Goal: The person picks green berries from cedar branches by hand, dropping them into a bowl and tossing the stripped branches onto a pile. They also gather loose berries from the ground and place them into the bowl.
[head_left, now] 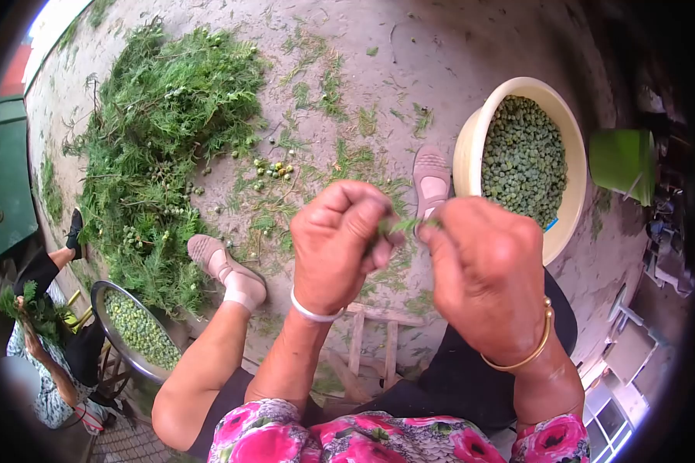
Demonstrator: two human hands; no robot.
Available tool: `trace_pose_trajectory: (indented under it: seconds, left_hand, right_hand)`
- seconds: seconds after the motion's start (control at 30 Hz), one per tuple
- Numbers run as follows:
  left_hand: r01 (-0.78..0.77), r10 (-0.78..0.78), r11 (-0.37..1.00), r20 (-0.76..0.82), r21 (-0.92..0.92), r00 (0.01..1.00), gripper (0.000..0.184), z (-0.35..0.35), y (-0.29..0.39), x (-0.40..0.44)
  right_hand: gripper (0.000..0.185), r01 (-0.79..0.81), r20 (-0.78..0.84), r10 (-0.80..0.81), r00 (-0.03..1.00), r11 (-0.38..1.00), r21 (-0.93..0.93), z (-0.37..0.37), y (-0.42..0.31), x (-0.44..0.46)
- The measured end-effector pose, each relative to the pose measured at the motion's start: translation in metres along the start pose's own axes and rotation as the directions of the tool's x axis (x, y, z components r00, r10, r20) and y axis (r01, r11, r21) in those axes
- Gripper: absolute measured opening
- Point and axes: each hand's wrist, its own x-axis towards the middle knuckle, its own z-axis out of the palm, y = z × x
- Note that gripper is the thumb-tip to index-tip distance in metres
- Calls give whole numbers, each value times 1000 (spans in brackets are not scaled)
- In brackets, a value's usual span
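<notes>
A small green sprig [404, 225] stretches between my two hands in front of my body. My left hand [336, 245], with a white bangle at the wrist, pinches one end between thumb and curled fingers. The other end is at the fingertips of my right hand [490, 274], which is closed and wears a gold-coloured bangle. Just right of that hand stands a cream basin [477, 147] holding many small round green cones [523, 158]. Part of the sprig is hidden by my fingers.
A large heap of leafy green branches [170, 116] lies on the ground at left. Loose yellowish-green cones [272, 170] and scraps are scattered nearby. Another person [42, 359] handles greenery beside a metal basin [99, 297] of cones. A green bucket [622, 158] stands far right.
</notes>
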Motion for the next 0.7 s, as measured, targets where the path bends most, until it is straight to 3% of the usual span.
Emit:
trace_pose_trajectory:
  seconds: [0.03,0.07,0.1,0.13,0.17,0.2,0.23,0.27,0.3,0.37,0.4,0.43,0.47,0.5,0.53,0.6,0.63,0.67,0.7]
  left_hand:
    - [13,-20,994,-64,-111,998,14,-5,-5,5]
    - [68,-72,930,3,-361,997,11,-18,-11,11]
    - [198,-154,730,125,-654,980,16,-29,-13,18]
    - [171,-132,699,109,-694,985,19,-32,-17,17]
    - [143,-108,665,96,-733,990,23,-32,-20,17]
    - [150,-104,664,108,-732,989,23,-24,-15,14]
    - [46,-51,732,13,-680,999,27,-9,-6,7]
    - [-59,12,789,-81,-612,997,31,4,3,1]
    - [-57,14,790,-75,-610,997,31,17,9,-4]
    - [-382,374,903,-76,-196,924,41,39,14,-12]
    - [-554,541,821,121,134,832,45,43,14,-10]
    - [-697,600,591,356,406,716,50,47,18,-7]
    - [-774,550,427,545,468,633,54,52,25,-11]
    - [-770,552,422,538,479,637,54,49,26,-9]
    - [-780,630,340,490,524,603,50,44,25,-7]
    - [-774,700,255,442,579,561,46,25,16,4]
    - [-563,677,463,137,685,723,37,3,1,14]
    - [-314,580,654,-189,689,793,29,-26,-19,28]
    - [-240,551,591,-167,770,818,24,-78,-46,47]
  right_hand:
    - [12,-1,-93,6,996,998,55,1,4,0]
    - [12,0,-97,5,995,998,58,-1,0,3]
    - [14,-295,-44,341,939,866,404,-6,-6,8]
    - [16,-512,118,603,789,539,669,-10,-9,11]
    - [16,-507,108,604,790,543,669,-11,-3,12]
    - [19,-484,275,606,746,211,849,-9,6,13]
    - [22,-419,434,540,721,-160,894,-7,14,12]
    - [19,-393,461,499,734,-241,887,-5,18,9]
    - [19,-387,455,500,737,-240,890,-3,18,9]
    - [19,-315,587,506,631,-524,791,0,17,10]
    - [20,-329,615,450,648,-562,759,1,17,10]
    - [20,-337,621,440,649,-566,753,4,18,8]
    - [21,-250,563,390,729,-614,749,6,19,5]
    - [21,-168,494,343,799,-663,730,9,19,5]
    - [19,-215,597,453,662,-648,731,8,18,10]
    - [18,-285,607,432,667,-606,743,3,18,7]
    - [18,-344,612,421,670,-554,758,0,16,6]
    - [18,-368,622,429,655,-539,758,-3,10,7]
    - [18,-376,631,423,651,-542,751,-4,4,8]
